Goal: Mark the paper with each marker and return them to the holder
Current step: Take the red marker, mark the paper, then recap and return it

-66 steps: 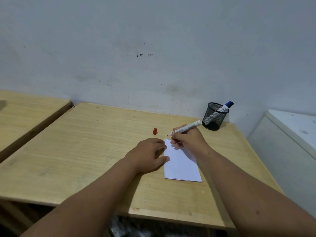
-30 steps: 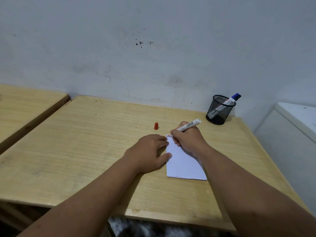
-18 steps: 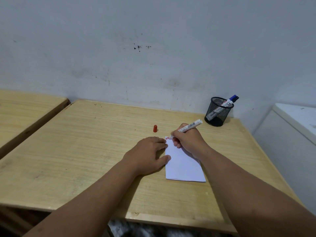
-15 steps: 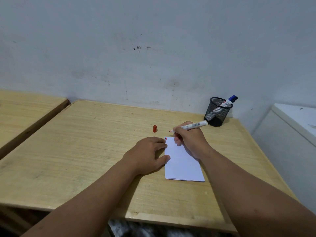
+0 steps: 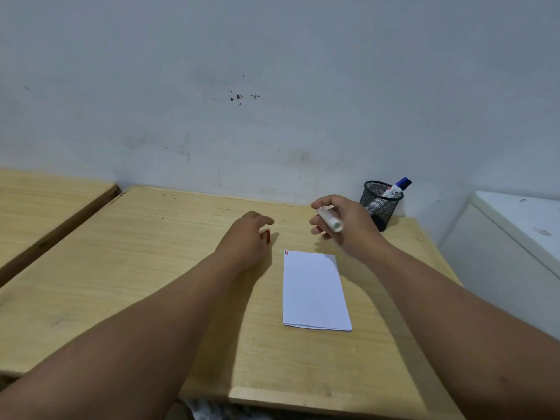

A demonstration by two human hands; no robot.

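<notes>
Red plastic, the loose marker cap, lies on the wooden desk directly under the fingertips of my left hand. The fingers are curled down around it; I cannot tell whether they have closed on it or only touch it.

My right hand is raised above the desk, closed around the white marker. Its long axis runs from the far left down toward the near right, with the blunt rear end facing the camera. The writing tip is hidden behind the fingers, pointing toward the left hand.

Folded white paper lies flat between and nearer than both hands, touched by neither. 2 short strokes, 1 red and 1 dark, show at its far left corner. I judge the marking with this marker done.

Black mesh holder stands at the far right against the wall, just behind the right hand, with 1 blue-capped marker leaning inside.

Governing relation: the cap lies to the left of the marker tip, and the left hand is much the nearer to it. I judge capping comes next, the cap brought rightward onto the tip along the marker's axis. The holder sits on the right hand's side for the return.
</notes>
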